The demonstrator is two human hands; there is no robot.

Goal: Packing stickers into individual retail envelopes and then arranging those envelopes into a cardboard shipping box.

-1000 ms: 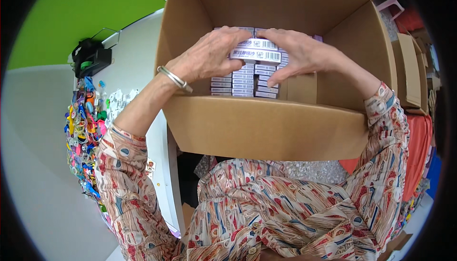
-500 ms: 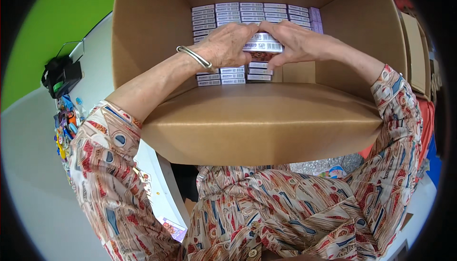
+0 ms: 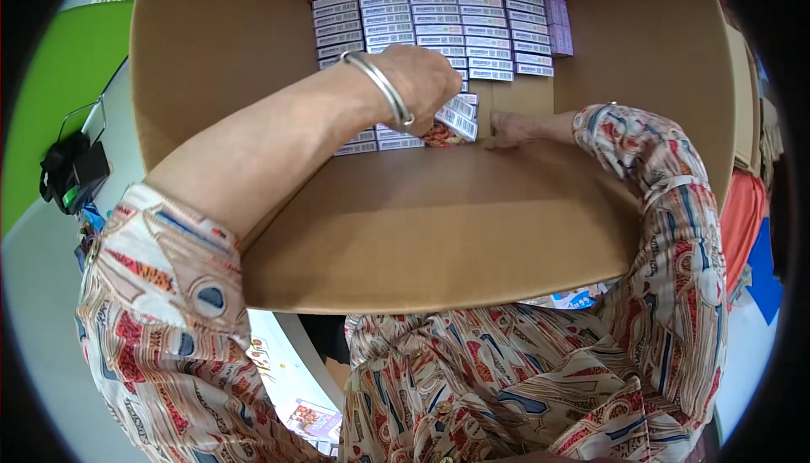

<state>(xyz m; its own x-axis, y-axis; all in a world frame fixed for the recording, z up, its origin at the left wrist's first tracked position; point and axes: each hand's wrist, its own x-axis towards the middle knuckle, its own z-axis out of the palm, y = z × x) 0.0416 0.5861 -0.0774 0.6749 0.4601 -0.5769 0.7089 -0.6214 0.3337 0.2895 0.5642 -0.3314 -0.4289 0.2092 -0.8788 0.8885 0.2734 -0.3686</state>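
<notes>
A large cardboard carton stands open in front of me, holding stacked rows of small flat white-and-purple boxes. My left hand, a silver bangle at its wrist, reaches in over the stacks with fingers curled round a few tilted boxes. One of these shows a red printed face; my fingertips are partly hidden. Just right of them, low in the carton, is my right hand. Its fingers reach left, apart, with no box visible in them.
Two upright purple boxes stand at the right end of the rows. Bare cardboard floor shows near the right hand. Left of the carton, a black object sits on a white surface. A red cloth hangs at the right.
Both hands held a small stack together; now the right hand has let go and moved lower right. The boxes are lower and tilted beside the left hand. The view has shifted closer to the carton.
</notes>
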